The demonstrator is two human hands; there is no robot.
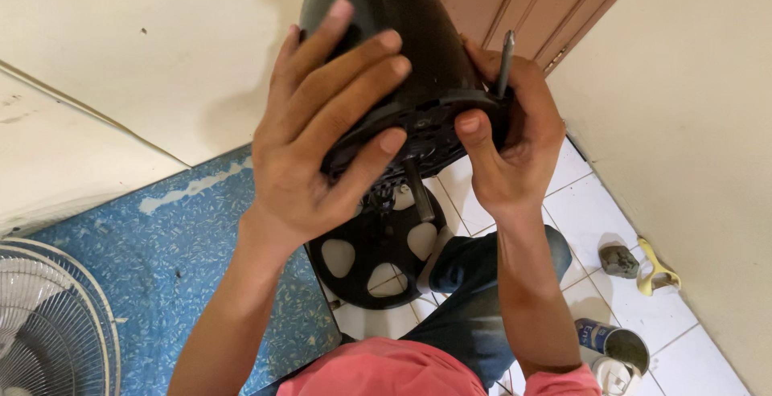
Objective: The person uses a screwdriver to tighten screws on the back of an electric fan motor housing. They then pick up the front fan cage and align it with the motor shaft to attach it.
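A black dome-shaped plastic fan motor housing (418, 34) is held up in front of me, its open rim turned toward me. My left hand (322, 139) wraps over its left side, fingers spread across the dome and thumb on the rim. My right hand (511, 143) grips the rim's right edge, thumb pressing on it, and also holds a thin dark screwdriver (505, 62) that points up past the rim. Below the housing a black round fan base (378, 255) with oval cut-outs stands on the floor.
A white wire fan grille (48, 324) lies at lower left on a blue speckled mat (169, 251). On the white floor tiles at right are a grey stone (619, 261), a yellow peeler-like tool (658, 271) and an open tin can (615, 344). A brown door (547, 2) stands behind.
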